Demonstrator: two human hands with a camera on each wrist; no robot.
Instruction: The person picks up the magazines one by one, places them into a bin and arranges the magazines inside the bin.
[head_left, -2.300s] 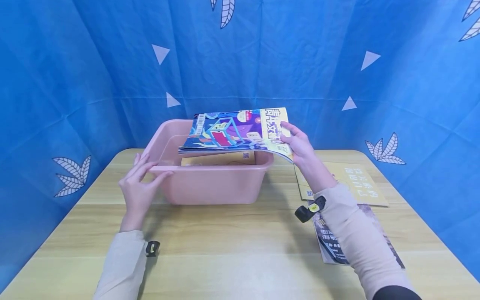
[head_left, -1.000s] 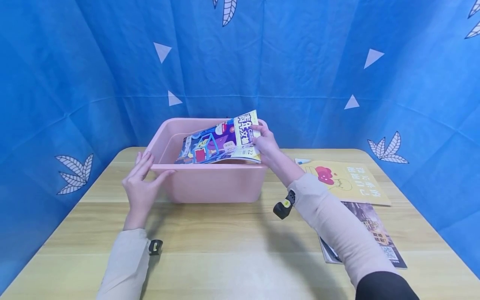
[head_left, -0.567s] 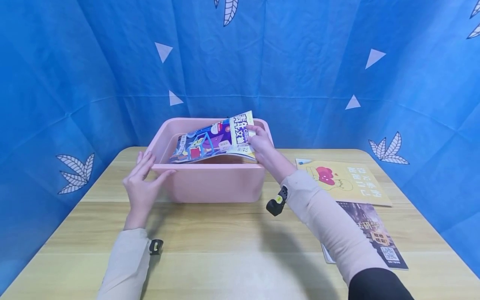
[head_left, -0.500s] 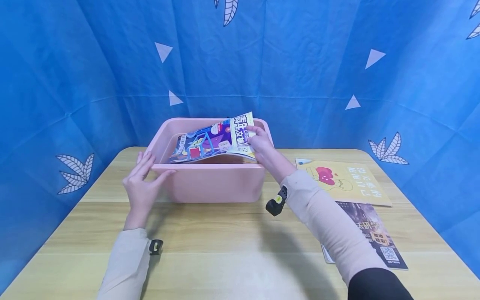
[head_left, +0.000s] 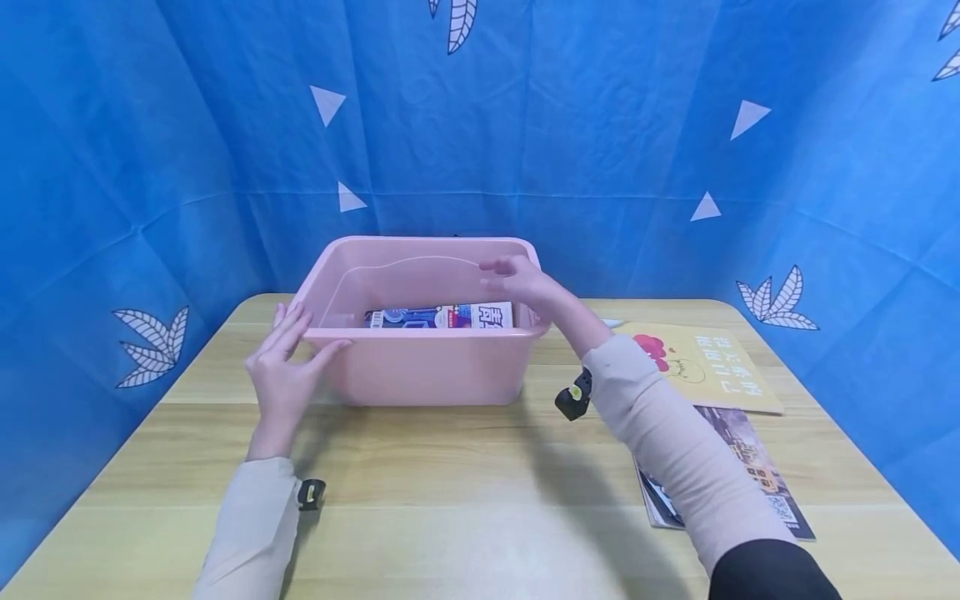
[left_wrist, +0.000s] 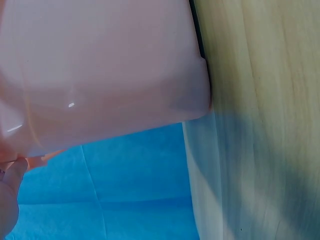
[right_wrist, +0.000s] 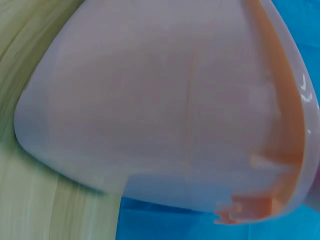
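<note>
Right hand (head_left: 521, 283) hovers over the pink tub (head_left: 420, 367), fingers loosely spread and holding nothing, just above the right rim; magazine (head_left: 442, 317) lies flat inside on the tub's floor, only its near edge showing; left hand (head_left: 288, 367) rests with straight fingers against the tub's left front corner, thumb under the rim, seemingly to steady it; two more booklets (head_left: 701, 367) lie on the table (head_left: 465, 500) to the right

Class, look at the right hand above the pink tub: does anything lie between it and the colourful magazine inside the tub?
Nothing visible does. The right hand is open above the pink tub, and the magazine lies uncovered on the tub's bottom below it.
</note>
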